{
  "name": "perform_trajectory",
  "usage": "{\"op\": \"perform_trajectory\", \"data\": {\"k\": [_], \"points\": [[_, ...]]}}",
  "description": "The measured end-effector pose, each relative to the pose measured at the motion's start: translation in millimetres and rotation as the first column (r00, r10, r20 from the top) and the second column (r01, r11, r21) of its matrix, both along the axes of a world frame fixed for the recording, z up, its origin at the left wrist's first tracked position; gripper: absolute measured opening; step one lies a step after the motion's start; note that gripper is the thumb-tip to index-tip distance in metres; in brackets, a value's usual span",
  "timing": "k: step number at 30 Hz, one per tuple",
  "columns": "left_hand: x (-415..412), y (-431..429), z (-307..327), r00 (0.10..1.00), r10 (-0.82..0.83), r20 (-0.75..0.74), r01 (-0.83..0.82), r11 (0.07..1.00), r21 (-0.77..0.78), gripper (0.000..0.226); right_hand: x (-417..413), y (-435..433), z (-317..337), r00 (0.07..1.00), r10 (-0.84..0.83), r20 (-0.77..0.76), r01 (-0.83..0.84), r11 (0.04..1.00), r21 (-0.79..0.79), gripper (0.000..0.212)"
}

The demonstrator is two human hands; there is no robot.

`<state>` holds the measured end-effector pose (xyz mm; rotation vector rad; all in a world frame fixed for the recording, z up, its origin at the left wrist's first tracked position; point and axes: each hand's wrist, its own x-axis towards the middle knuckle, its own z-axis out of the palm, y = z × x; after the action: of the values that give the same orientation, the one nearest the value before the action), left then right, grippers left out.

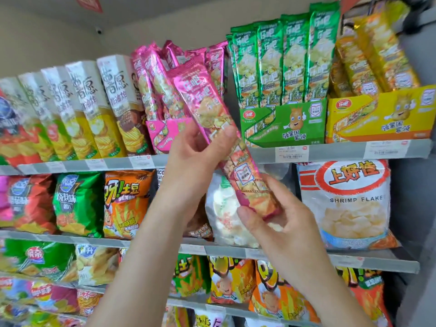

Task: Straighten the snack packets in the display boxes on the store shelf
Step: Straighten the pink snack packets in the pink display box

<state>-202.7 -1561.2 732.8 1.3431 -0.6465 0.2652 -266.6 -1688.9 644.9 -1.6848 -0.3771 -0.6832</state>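
Both hands hold one pink packet (207,100) out in front of the top shelf (335,151), clear of its pink box (162,134). The left hand (195,159) grips it mid-length, thumb on its face. The right hand (283,215) curls round the lower end, probably to steady the long, floppy packet at two spots. It leans, top toward 11 o'clock, foot toward 5. The box's other packets lean too, while the green box (283,123) at its 3 o'clock stands neat. Likely it is meant to go back in upright.
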Motion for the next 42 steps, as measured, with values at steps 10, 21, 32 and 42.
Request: {"op": "perform_trajectory", "data": {"k": [10,21,32,42], "points": [[30.1,28.2,73.6,0.984,0.044,0.172,-0.067,0.989,0.134,0.031,68.4,12.5,116.0,0.973,0.099,0.209,-0.056,0.978,-0.201,0.037],[118.0,80.8,139.0,0.316,0.392,0.864,-0.932,0.299,0.205,0.037,139.6,28.7,199.8,0.869,-0.156,0.47,0.064,0.976,0.206,0.035],[129.8,84.3,127.8,0.386,0.28,0.879,-0.877,0.407,0.256,0.04,191.6,41.8,184.5,0.91,-0.313,0.273,0.323,0.946,0.011,0.035],[146.1,60.9,131.5,0.521,0.323,0.79,-0.787,0.541,0.298,0.047,198.7,43.8,151.0,0.896,-0.434,0.097,0.434,0.805,-0.404,0.032]]}}
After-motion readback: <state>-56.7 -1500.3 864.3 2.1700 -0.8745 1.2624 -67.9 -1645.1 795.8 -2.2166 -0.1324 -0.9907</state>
